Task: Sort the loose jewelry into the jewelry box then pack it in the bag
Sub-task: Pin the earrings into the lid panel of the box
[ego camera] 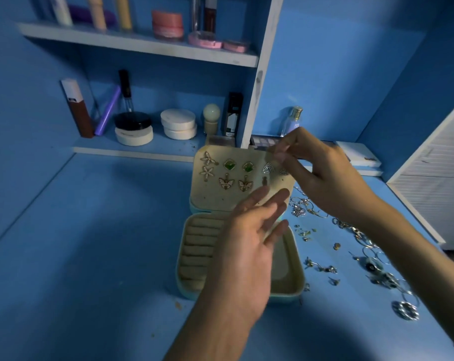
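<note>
- Nearest the lens, the left hand [249, 246] was held over the box [180, 269]. Its fingers were straight and spread, the grip was slack, and nothing was held. The fingertips reached up to the lower edge of the lid [210, 199].
- Farther off, the right hand [325, 173] was raised at the lid's upper right corner. Its grip was closed to a fine pinch, thumb against forefinger. Whatever was pinched was too blurred to make out and was judged to be an earring.
- The coming move was judged to turn on one relation. The free holes of the lid lay below and to the left of the pinch, to the right of the butterflies [226, 183] and between the two hands. The right hand was the one placed to reach them.
- Pinned in the upright lid were two starfish [209, 158], two green studs [229, 164], the butterflies and a triangle pair [269, 168]. One triangle was partly hidden behind the right hand. A single small stud [264, 180] sat beneath that pair.
- In the box's base, ring rolls [197, 246] were seen at the left with no rings on them. The open compartment [280, 267] at the right was mostly covered by the left hand.
- Loose jewelry [322, 268], hoops, rings and studs, was scattered on the desk [90, 230] just right of the box, on the right hand's side.
- No bag was in view.
</note>
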`<action>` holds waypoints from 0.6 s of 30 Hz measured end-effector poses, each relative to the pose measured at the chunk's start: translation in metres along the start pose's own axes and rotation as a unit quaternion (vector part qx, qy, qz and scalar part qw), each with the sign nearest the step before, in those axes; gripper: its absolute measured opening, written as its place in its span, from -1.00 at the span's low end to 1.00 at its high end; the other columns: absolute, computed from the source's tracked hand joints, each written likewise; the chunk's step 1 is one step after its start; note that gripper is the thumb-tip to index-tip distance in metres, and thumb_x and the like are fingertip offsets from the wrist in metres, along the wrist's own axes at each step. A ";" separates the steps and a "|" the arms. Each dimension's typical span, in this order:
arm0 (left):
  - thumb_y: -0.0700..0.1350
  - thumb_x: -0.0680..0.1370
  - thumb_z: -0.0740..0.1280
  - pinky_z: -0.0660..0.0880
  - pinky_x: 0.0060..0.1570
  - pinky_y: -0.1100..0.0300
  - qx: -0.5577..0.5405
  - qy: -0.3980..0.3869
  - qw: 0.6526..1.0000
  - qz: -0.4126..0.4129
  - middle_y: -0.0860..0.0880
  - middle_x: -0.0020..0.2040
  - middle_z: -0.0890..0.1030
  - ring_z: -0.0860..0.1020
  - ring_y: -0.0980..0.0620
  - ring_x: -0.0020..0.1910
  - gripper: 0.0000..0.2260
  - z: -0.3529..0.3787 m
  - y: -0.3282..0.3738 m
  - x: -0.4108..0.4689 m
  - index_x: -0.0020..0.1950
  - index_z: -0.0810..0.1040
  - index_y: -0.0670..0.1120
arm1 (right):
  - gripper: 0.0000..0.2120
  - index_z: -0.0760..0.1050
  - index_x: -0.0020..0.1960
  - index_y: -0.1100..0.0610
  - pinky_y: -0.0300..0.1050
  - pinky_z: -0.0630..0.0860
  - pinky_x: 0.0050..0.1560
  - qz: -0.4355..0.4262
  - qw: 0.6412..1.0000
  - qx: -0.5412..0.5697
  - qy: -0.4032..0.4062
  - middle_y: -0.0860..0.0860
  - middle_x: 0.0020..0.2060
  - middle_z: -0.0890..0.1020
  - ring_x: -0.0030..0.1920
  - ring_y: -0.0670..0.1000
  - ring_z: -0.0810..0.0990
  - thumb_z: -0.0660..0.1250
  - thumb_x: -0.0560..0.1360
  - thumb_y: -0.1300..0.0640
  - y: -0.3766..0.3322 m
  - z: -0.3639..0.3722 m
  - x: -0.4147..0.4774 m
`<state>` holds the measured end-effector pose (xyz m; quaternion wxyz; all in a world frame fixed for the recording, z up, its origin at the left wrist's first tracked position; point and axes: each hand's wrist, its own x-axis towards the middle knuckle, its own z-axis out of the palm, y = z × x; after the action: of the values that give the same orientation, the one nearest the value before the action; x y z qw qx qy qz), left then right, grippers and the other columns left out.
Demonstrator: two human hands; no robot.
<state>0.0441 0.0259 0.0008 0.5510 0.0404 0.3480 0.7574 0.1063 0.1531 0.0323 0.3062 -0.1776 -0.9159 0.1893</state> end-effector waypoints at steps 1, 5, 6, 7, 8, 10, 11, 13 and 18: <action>-0.29 0.55 0.21 0.46 0.14 0.12 -0.083 0.011 0.996 -0.031 -0.14 0.03 0.68 0.58 -0.01 0.12 -0.79 0.000 -0.001 0.002 0.14 0.51 -0.13 | -0.95 0.40 -0.05 0.09 -0.47 0.35 -0.22 0.000 1.000 -0.001 -0.001 -0.17 -0.17 0.61 -0.13 -0.28 0.58 0.23 0.57 0.21 -0.002 -0.002 -0.002; -0.28 0.54 0.21 0.39 0.28 0.03 -0.200 0.068 0.976 -0.055 -0.22 0.13 0.63 0.53 -0.08 0.22 -0.80 0.000 -0.005 0.005 0.15 0.49 -0.18 | -0.97 0.41 -0.05 0.17 -0.43 0.34 -0.28 -0.005 1.000 -0.001 0.001 -0.11 -0.17 0.61 -0.25 -0.32 0.55 0.24 0.57 0.23 -0.008 -0.006 -0.012; -0.28 0.54 0.20 0.38 0.29 0.02 -0.201 0.069 0.975 -0.058 -0.20 0.13 0.63 0.53 -0.08 0.22 -0.81 0.000 -0.006 0.004 0.13 0.50 -0.18 | -0.97 0.41 -0.04 0.16 -0.37 0.38 -0.25 -0.004 1.000 0.000 0.003 -0.15 -0.16 0.61 -0.19 -0.25 0.58 0.24 0.57 0.19 -0.008 -0.007 -0.015; -0.27 0.55 0.19 0.37 0.29 0.02 -0.203 0.068 0.975 -0.060 -0.19 0.12 0.64 0.53 -0.07 0.23 -0.81 0.000 -0.007 0.004 0.13 0.51 -0.19 | -0.94 0.42 -0.03 0.15 -0.33 0.41 -0.21 -0.002 1.000 0.001 0.003 -0.18 -0.14 0.61 -0.11 -0.22 0.59 0.23 0.57 0.15 -0.009 -0.007 -0.017; -0.26 0.55 0.18 0.37 0.30 0.03 -0.207 0.064 0.974 -0.062 -0.17 0.11 0.65 0.53 -0.05 0.23 -0.78 0.000 -0.006 0.003 0.15 0.52 -0.21 | -0.92 0.42 -0.02 0.14 -0.32 0.43 -0.18 -0.003 1.000 0.002 0.001 -0.19 -0.11 0.62 -0.05 -0.23 0.58 0.22 0.56 0.13 -0.010 -0.007 -0.020; -0.25 0.56 0.17 0.35 0.31 0.03 -0.217 0.054 0.973 -0.060 -0.15 0.09 0.66 0.53 -0.03 0.23 -0.73 -0.001 -0.006 0.000 0.21 0.52 -0.23 | -0.91 0.42 -0.02 0.13 -0.40 0.40 -0.21 -0.006 1.000 0.002 -0.007 -0.16 -0.06 0.64 0.00 -0.27 0.57 0.21 0.56 0.11 -0.013 -0.009 -0.026; -0.24 0.55 0.17 0.35 0.32 0.03 -0.221 0.049 0.972 -0.060 -0.15 0.09 0.66 0.53 -0.03 0.23 -0.71 -0.002 -0.005 -0.001 0.23 0.52 -0.23 | -0.91 0.41 -0.03 0.11 -0.44 0.37 -0.25 -0.007 1.000 0.001 -0.010 -0.18 -0.05 0.64 -0.04 -0.24 0.60 0.21 0.56 0.09 -0.015 -0.010 -0.030; -0.23 0.51 0.20 0.34 0.32 0.02 -0.228 0.042 0.971 -0.061 -0.15 0.09 0.66 0.55 -0.03 0.22 -0.70 -0.003 -0.006 -0.005 0.22 0.52 -0.22 | -0.91 0.39 -0.03 0.05 -0.44 0.34 -0.34 -0.010 1.000 -0.003 -0.014 -0.25 -0.01 0.62 -0.27 -0.13 0.64 0.20 0.56 0.03 -0.020 -0.013 -0.038; -0.18 0.32 0.36 0.36 0.32 0.04 -0.215 0.055 0.974 -0.046 -0.15 0.11 0.65 0.58 -0.02 0.18 -0.66 -0.010 -0.012 -0.020 0.10 0.56 -0.13 | -0.87 0.36 -0.01 -0.10 -0.02 0.54 -0.32 -0.002 0.998 0.017 -0.063 -0.40 0.08 0.55 -0.26 0.22 0.66 0.14 0.54 -0.13 -0.033 -0.023 -0.061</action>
<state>0.0570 0.0059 -0.0069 0.5615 -0.1365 0.2084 0.7891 0.1598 0.1036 0.0343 0.2516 -0.1581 -0.9302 0.2154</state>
